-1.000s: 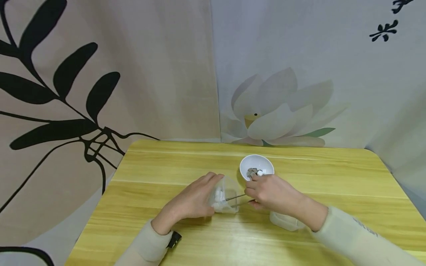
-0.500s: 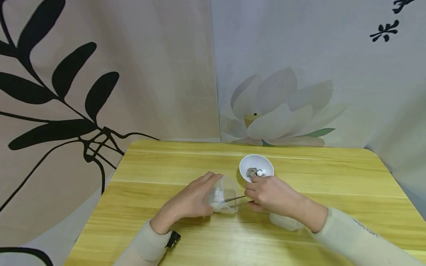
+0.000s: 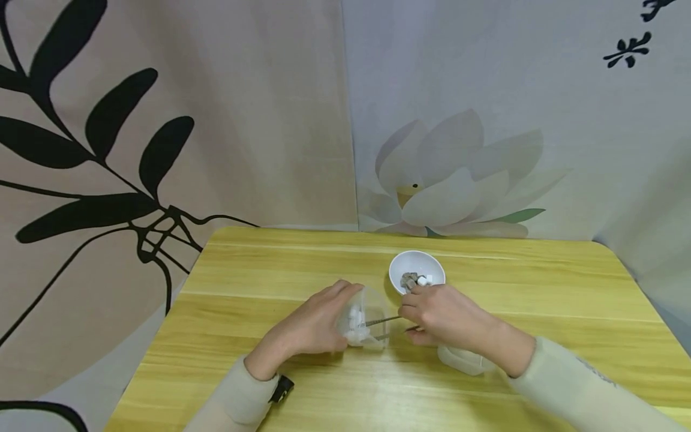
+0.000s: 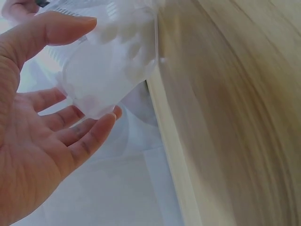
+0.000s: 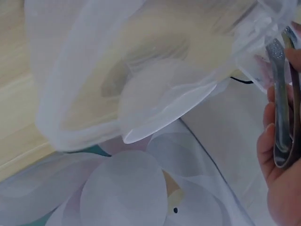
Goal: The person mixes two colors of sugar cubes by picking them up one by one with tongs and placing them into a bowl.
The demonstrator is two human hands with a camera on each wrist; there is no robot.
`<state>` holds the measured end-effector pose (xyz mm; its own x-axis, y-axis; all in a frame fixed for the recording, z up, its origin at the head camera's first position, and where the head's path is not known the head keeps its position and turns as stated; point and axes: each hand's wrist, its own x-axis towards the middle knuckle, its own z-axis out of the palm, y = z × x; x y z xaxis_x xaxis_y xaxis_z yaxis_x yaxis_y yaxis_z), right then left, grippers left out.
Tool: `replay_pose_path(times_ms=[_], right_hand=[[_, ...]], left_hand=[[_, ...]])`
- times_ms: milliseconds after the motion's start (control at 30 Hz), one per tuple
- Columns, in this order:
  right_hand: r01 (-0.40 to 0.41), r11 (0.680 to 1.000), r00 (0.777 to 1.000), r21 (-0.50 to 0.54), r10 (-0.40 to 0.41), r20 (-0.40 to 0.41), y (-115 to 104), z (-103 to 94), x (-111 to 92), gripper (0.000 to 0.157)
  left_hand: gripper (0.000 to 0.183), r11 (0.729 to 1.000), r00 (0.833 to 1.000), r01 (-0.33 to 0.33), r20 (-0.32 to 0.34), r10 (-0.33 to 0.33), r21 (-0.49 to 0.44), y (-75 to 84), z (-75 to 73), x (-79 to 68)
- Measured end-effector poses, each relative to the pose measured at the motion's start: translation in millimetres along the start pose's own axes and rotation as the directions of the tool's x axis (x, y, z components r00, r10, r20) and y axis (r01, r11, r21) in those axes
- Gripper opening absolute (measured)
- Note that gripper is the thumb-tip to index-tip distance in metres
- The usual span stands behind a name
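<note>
My left hand (image 3: pixel 323 321) grips a clear plastic tub (image 3: pixel 380 309) tipped on its side, mouth towards the right hand. White rounded lumps (image 3: pixel 355 321) lie inside; through the tub's wall they look blurred in the left wrist view. With bent fingers my right hand (image 3: pixel 439 315) holds metal tweezers (image 3: pixel 384 321), whose spread arms reach into the tub's mouth by the lumps. The right wrist view shows the tweezers (image 5: pixel 281 103) across the fingers, with rough-textured tips. Just beyond the right hand stands a white bowl (image 3: pixel 402 262) with grey lumps (image 3: pixel 409 280) and white pieces (image 3: pixel 424 280).
A second clear plastic container (image 3: pixel 461 359) sits on the wooden table (image 3: pixel 270 264), partly under the right forearm. A printed cloth (image 3: pixel 281 120) hangs behind the table's far edge. A black strap piece (image 3: pixel 282 389) shows at the left cuff.
The tweezers' arms have spread slightly wider inside the tub, and the right hand has shifted a little to the right. My left hand and the tub are almost still.
</note>
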<state>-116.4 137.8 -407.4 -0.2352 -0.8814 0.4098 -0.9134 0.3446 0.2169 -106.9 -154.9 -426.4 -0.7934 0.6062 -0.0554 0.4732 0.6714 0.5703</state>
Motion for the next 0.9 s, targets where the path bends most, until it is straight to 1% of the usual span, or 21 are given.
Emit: replay_pose_path(times_ms=[200, 400, 767, 900], right_hand=[[0.016, 0.998, 1.0, -0.058, -0.017, -0.019, -4.1, 4.1, 0.4, 0.033], [0.034, 0.996, 0.999, -0.085, -0.038, -0.037, -6.7, 6.2, 1.0, 0.035], [0.028, 0.999, 0.999, -0.039, -0.028, -0.018, -6.0, 8.6, 3.1, 0.034], [-0.022, 1.0, 1.0, 0.013, 0.022, -0.007, -6.3, 9.5, 4.8, 0.029]], left_hand=[[0.102, 1.0, 1.0, -0.018, -0.007, 0.018, 0.012, 0.3, 0.7, 0.8], [0.102, 1.0, 1.0, -0.015, -0.008, 0.015, 0.01, 0.2, 0.8, 1.0], [0.102, 1.0, 1.0, -0.025, -0.013, 0.025, 0.0, -1.8, 0.4, 1.0], [0.102, 1.0, 1.0, -0.023, -0.017, 0.023, -0.003, -1.5, 0.0, 0.5]])
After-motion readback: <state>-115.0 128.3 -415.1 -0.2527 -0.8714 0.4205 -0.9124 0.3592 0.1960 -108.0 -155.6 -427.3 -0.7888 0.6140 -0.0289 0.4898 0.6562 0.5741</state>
